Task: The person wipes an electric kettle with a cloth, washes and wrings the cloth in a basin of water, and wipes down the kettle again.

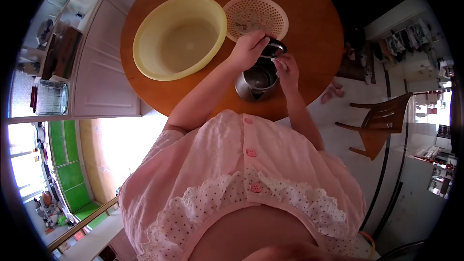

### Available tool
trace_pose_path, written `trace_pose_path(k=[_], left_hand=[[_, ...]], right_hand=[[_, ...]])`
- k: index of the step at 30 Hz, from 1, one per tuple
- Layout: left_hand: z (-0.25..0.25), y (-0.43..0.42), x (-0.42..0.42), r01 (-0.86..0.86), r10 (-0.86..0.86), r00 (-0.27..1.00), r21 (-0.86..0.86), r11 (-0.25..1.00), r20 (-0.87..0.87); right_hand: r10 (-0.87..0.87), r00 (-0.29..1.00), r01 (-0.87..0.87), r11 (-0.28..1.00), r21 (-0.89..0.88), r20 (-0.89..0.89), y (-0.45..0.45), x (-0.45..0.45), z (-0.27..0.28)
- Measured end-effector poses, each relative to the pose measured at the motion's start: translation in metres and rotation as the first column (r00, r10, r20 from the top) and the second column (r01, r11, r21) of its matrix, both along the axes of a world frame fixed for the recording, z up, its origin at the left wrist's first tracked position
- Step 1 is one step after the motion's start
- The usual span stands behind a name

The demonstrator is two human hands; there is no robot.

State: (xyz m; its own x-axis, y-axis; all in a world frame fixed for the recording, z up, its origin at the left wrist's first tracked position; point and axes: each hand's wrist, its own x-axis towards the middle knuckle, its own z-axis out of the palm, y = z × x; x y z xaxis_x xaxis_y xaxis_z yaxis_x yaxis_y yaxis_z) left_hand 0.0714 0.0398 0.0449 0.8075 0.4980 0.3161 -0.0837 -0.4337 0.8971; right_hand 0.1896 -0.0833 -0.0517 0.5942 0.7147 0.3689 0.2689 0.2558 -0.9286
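Note:
A metal kettle [249,91] stands on the round wooden table close to my body, with its top open and its inside showing. My left hand [248,52] is closed round the edge of the kettle's black lid [275,47], which is raised at the far side of the opening. My right hand [288,71] is beside the kettle's right rim, just below the lid. Its fingers are pinched together around something small and whitish that I cannot make out. The kettle's handle is hidden from view.
A large yellow basin [220,29] stands on the table [309,14] to the left. Behind my hands lies a pink perforated basket [261,4]. A wooden chair [382,124] is off to the right, and pink slippers [332,92] lie on the floor. White cabinets [104,72] line the left side.

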Motion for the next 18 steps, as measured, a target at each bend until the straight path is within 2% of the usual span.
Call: trace_pose_path(k=[3,4,6,7,9,13,14,16,18], left_hand=[[-0.003,0.002,0.001,0.014,-0.015,1.000,0.043,0.999,0.023],[-0.006,0.001,0.002,-0.038,0.033,0.996,0.062,0.997,0.081],[-0.007,-0.002,0.001,-0.144,0.124,0.972,0.091,0.985,0.198],[-0.006,-0.004,-0.003,-0.243,0.193,0.948,0.188,0.952,0.253],[0.001,-0.009,-0.016,-0.433,0.298,0.877,0.353,0.829,0.377],[0.010,-0.024,-0.037,-0.202,0.052,0.938,0.416,0.887,0.343],[0.014,-0.032,-0.038,-0.164,0.046,0.947,0.357,0.920,0.318],[0.019,-0.045,-0.038,-0.092,0.028,0.963,0.231,0.969,0.267],[0.012,-0.047,-0.037,-0.058,0.005,0.968,0.205,0.977,0.249]], right_hand=[[0.039,0.999,-0.039,0.999,-0.001,0.020,-0.010,0.006,0.007],[0.065,0.978,-0.074,0.997,-0.037,-0.200,-0.016,0.006,0.015],[0.082,0.793,-0.166,0.983,-0.084,-0.604,-0.028,0.005,0.035],[0.180,0.759,-0.200,0.979,0.039,-0.626,-0.030,0.003,0.042],[0.275,0.689,-0.247,0.959,0.139,-0.671,-0.032,-0.003,0.058],[0.488,0.493,-0.401,0.862,0.310,-0.720,-0.035,-0.013,0.081],[0.539,0.428,-0.447,0.824,0.349,-0.725,-0.035,-0.016,0.082],[0.589,0.374,-0.483,0.783,0.391,-0.717,-0.028,-0.021,0.078],[0.588,0.318,-0.497,0.772,0.397,-0.744,-0.024,-0.028,0.076]])
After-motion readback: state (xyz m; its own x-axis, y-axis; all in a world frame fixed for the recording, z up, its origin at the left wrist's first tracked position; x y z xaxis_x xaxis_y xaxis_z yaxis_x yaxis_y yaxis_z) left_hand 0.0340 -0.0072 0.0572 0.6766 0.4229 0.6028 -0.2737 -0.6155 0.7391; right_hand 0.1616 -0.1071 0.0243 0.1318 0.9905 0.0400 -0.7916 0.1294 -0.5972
